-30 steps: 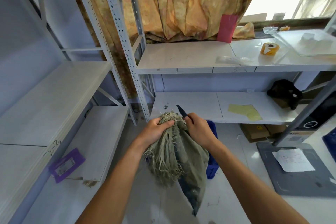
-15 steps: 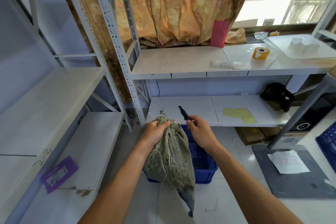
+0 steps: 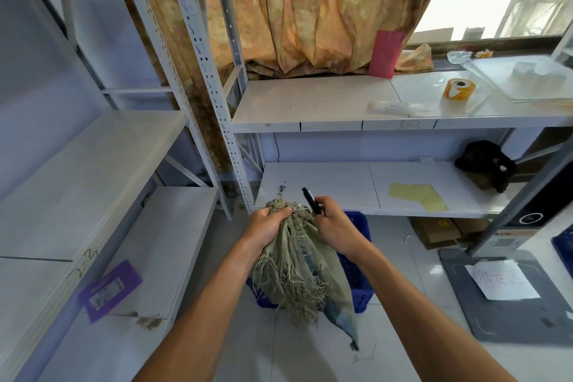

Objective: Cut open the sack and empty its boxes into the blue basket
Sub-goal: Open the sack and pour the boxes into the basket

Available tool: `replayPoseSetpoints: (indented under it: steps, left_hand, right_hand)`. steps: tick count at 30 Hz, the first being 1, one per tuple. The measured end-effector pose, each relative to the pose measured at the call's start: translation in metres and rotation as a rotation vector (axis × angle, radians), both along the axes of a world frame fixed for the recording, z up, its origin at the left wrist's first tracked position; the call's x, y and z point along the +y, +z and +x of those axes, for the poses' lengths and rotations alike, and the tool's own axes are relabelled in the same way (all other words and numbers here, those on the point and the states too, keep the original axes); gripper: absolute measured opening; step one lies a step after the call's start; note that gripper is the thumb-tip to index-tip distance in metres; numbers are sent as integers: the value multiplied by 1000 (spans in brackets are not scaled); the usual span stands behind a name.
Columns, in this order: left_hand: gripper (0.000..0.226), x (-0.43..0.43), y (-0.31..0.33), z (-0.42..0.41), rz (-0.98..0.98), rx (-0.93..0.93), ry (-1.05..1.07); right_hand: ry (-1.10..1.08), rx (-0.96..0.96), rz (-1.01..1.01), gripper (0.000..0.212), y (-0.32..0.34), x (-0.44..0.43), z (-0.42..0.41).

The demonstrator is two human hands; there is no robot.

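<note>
A limp grey-green woven sack (image 3: 322, 276) with frayed threads hangs in front of me, its bottom corner pointing at the floor. My left hand (image 3: 269, 228) grips its bunched top. My right hand (image 3: 333, 226) is right beside the sack's top and holds a black cutter (image 3: 311, 201) that points up and away. The blue basket (image 3: 356, 267) stands on the floor behind the sack, mostly hidden by it. No boxes are visible.
White metal shelving (image 3: 403, 121) stands ahead and to the left. A yellow tape roll (image 3: 459, 89) lies on the middle shelf, a black object (image 3: 485, 163) on the lower one. A purple card (image 3: 110, 288) lies lower left, a grey mat with paper (image 3: 502, 279) on the right floor.
The sack has swung back in front of the basket, covering more of it. My right hand with the cutter has come close to the sack's top again.
</note>
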State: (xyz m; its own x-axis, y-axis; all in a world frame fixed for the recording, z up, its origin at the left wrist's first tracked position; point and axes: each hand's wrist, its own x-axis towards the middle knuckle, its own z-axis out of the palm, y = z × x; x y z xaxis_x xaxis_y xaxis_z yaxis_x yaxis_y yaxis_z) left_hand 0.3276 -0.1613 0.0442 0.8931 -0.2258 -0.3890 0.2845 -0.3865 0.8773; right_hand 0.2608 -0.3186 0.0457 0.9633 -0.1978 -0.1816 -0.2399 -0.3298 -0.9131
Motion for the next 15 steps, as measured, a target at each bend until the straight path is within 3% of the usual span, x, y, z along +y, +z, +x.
replayPoseSetpoints:
  steps: [2,3,5,8,15]
  left_hand:
    - [47,0,2,-1,7,5,-36]
    - [38,0,-1,0,14,3,-50]
    - [35,-1,-2,0,9,-13,-77]
    - [17,-2,-1,2,27,-1,-118]
    - [29,5,9,13,137,84,-148]
  right_hand:
    - [-41,-48,-63,28,-3,1,2]
    - [-61,-79,-113,23,-5,2,3]
    - [-88,-93,-206,2,-10,1,6]
    - [-128,-49,-359,17,-14,3,7]
    - [-59,-37,-503,24,-21,7,0]
